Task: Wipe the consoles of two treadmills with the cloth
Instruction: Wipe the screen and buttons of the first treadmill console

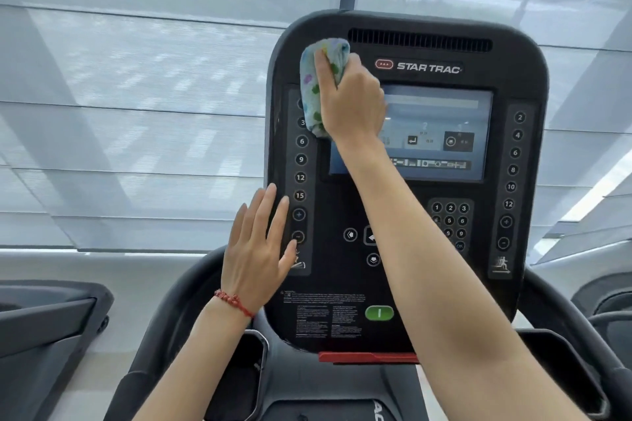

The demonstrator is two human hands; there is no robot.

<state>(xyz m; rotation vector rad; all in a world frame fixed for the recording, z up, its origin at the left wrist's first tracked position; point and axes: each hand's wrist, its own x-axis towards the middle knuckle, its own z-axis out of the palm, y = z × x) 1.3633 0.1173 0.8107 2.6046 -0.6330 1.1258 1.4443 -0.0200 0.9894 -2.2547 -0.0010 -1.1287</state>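
So, the cloth (323,85) is being gripped in a bunch by the right hand (352,102) and pressed against the console (407,284), up at the top-left corner of the screen (441,133), just under the vent slots (420,39). The left hand (254,249) is being held flat with the fingers straight, grasping nothing, down at the console's lower-left edge beside the incline buttons (300,178); whether it is actually touching the panel or just hovering cannot be told.

Judging from where the cloth is sitting, only the upper-left part is being covered right now, with the keypad (450,220), the right button column (513,178) and the green start button (379,313) not yet being reached. The second treadmill (44,318) is being left for later, off to the console's left.

What could be going wrong from here: the screen looks lit, so buttons could be getting triggered by wiping pressure, especially the green one or the plus and minus keys near the left fingertips. The belt could be started that way. Smears could also be getting left if the bunched cloth is being dragged over the screen instead of a flat fold.
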